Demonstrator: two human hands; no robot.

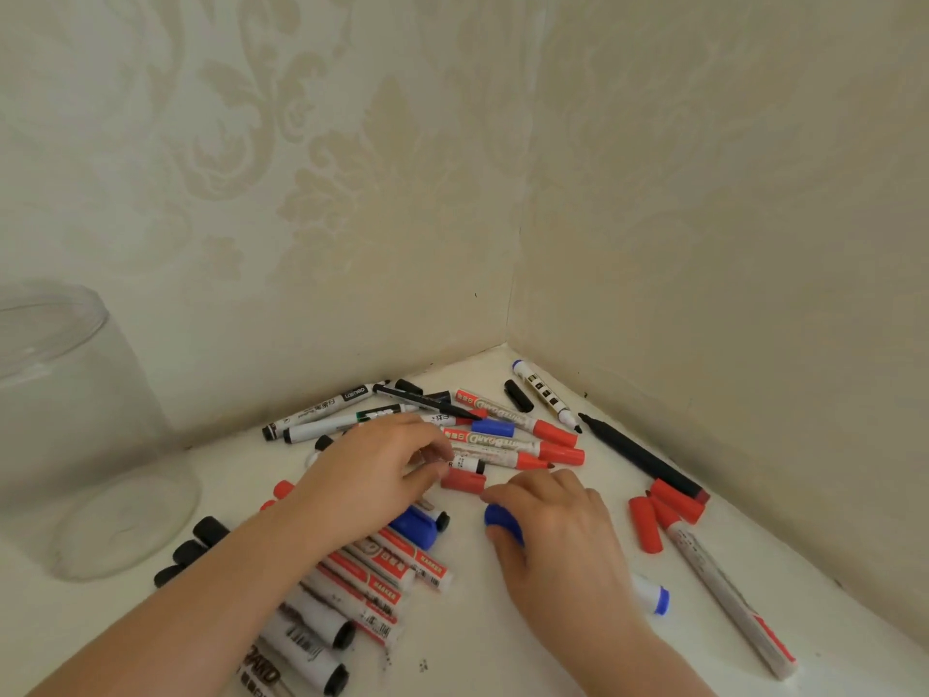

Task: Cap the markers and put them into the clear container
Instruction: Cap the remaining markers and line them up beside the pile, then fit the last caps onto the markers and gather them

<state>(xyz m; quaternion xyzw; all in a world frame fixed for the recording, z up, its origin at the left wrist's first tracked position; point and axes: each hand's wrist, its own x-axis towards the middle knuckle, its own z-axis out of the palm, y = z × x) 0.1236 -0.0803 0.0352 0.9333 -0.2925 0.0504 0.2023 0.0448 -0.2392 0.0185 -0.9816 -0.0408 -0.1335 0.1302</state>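
Many red, blue and black markers and loose caps lie scattered on the white table. My left hand reaches over the pile, its fingertips at a white marker and a loose red cap. My right hand grips a blue marker, its cap end showing at the thumb and its blue tail beyond the wrist. The clear container stands at the left, apparently with nothing in it.
Patterned walls meet in a corner just behind the markers. A long black marker and several red caps lie along the right wall. A red-and-white marker lies at the lower right. Black-capped markers lie under my left forearm.
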